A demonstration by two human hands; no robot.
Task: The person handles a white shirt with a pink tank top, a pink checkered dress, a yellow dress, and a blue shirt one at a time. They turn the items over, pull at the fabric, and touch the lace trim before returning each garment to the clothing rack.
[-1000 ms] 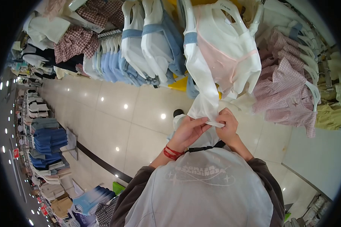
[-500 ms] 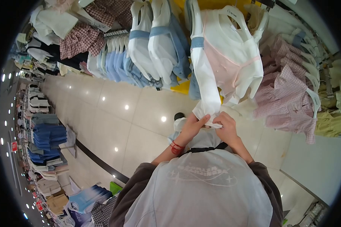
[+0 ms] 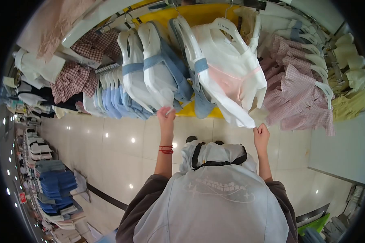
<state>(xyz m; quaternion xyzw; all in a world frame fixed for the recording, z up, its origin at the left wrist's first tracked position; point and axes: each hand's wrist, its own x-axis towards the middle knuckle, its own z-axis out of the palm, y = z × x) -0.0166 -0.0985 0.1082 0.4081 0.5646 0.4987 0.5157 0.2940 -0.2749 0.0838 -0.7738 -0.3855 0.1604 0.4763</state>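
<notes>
My right hand (image 3: 262,134) is closed in a pinch at the end of a long white sleeve (image 3: 231,109), pulling it out to the right. That sleeve belongs to a white shirt with a blue denim band on its upper arm, hanging beside a white and pink top (image 3: 231,83). Out to the left, my left hand (image 3: 166,116), with red cords on the wrist, has its fingers closed at the lower tip of another white sleeve (image 3: 160,87). This one hangs from a white and denim-blue garment (image 3: 175,77) on the same rail.
Pink checked dresses (image 3: 298,95) hang at the right, with yellow clothes (image 3: 344,99) beyond. Blue shirts (image 3: 115,97) and brown checked garments (image 3: 75,77) are on the left of the rail. A further rack of folded-over blue clothes (image 3: 56,186) stands across the tiled floor (image 3: 109,141).
My hands were together on the one white sleeve. They have since separated: the left has moved to another hanging sleeve, the right has drawn the first sleeve rightward. The view has shifted.
</notes>
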